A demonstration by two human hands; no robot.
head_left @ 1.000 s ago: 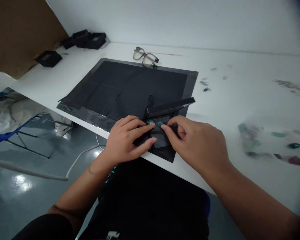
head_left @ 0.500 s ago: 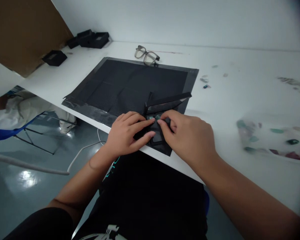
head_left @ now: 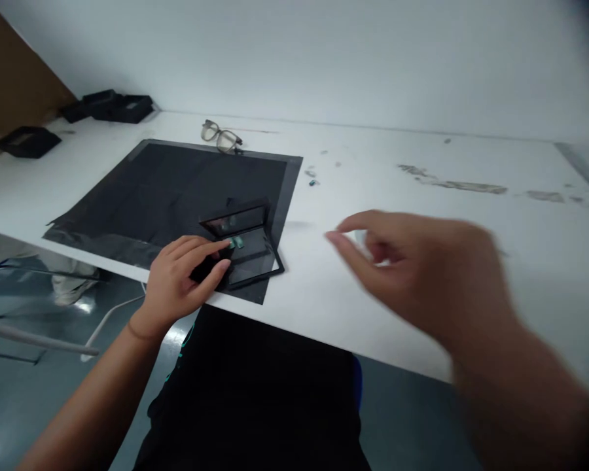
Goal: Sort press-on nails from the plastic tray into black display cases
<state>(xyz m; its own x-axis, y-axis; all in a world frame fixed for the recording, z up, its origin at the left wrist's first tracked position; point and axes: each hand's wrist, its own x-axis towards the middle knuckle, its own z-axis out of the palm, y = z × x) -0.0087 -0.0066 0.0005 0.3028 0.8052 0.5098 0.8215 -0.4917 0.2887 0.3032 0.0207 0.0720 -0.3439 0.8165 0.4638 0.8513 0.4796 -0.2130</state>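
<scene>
Glossy black hinged case [head_left: 280, 266], lid tilted open, mid-frame, with two little shiny green pieces [head_left: 239, 243] inside.
Left hand [head_left: 184, 278], left of centre, has thumb and index loosely spread, nothing gripped, index tip right by the green bits; right hand [head_left: 417, 275], right of centre, is super blurry, thumb and index almost pinched, can't tell if they've got anything. Case sits mostly on a crinkly black sheet [head_left: 177, 176] with shiny greyish edges.
</scene>
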